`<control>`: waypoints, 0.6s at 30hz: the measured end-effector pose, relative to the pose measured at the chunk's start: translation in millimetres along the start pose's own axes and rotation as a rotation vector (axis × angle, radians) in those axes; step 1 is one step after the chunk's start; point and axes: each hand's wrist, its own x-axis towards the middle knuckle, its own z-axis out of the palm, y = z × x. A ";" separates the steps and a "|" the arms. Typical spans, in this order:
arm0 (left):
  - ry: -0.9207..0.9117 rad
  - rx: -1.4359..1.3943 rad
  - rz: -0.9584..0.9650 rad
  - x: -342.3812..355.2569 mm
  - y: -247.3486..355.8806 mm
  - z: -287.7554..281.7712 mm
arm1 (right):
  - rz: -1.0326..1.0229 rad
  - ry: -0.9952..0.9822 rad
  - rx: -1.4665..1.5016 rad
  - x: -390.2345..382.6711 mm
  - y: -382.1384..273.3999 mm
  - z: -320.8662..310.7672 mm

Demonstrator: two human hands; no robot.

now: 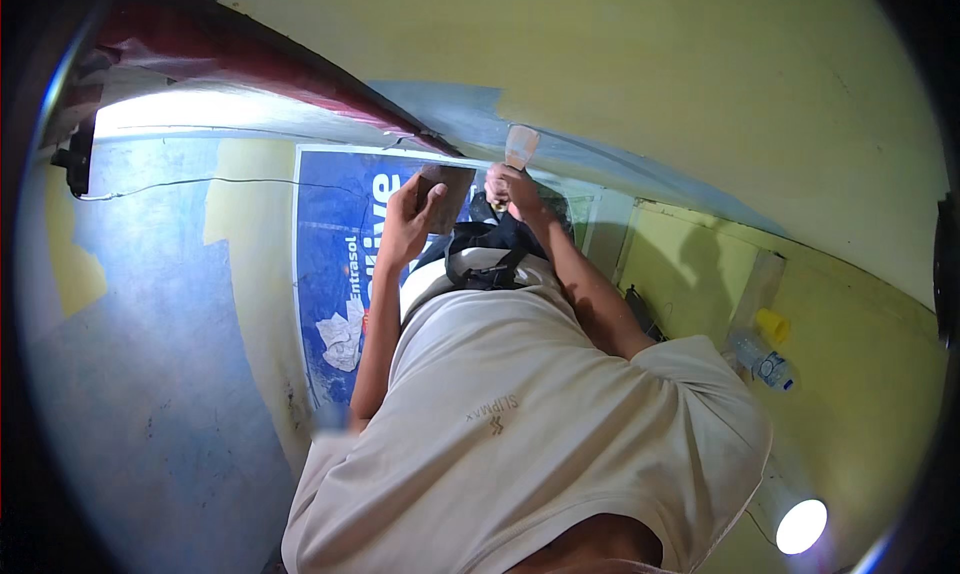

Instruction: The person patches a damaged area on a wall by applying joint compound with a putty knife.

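Note:
In the upper middle of the head view, my left hand [414, 214] grips a flat, dark brown square piece [450, 200] by its left side. My right hand [505, 189] is closed round the handle of a scraper [520, 146] with a pale, flat blade pointing up. The blade is against or very near a grey-blue band [590, 156] below a yellow painted surface [700, 54]; whether it touches, I cannot tell. Beyond my hands, a blue printed sheet [330, 214] lies behind the dark piece.
A dark red beam [230, 59] runs across the upper left. A thin cable [255, 180] crosses the pale blue surface [140, 324]. At the right are a yellow cup [772, 325], a plastic bottle [762, 364] and a lit bulb [801, 525].

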 end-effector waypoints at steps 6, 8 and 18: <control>-0.013 0.023 0.024 -1.8 1.3 0.4 | -0.051 -0.045 -0.012 2.0 -3.7 28.1; -0.014 0.039 0.031 0.0 4.9 1.6 | -0.053 -0.080 0.020 4.4 -6.1 23.8; 0.017 0.001 0.059 2.6 4.0 -0.8 | -0.025 0.005 -0.002 6.8 -0.3 25.7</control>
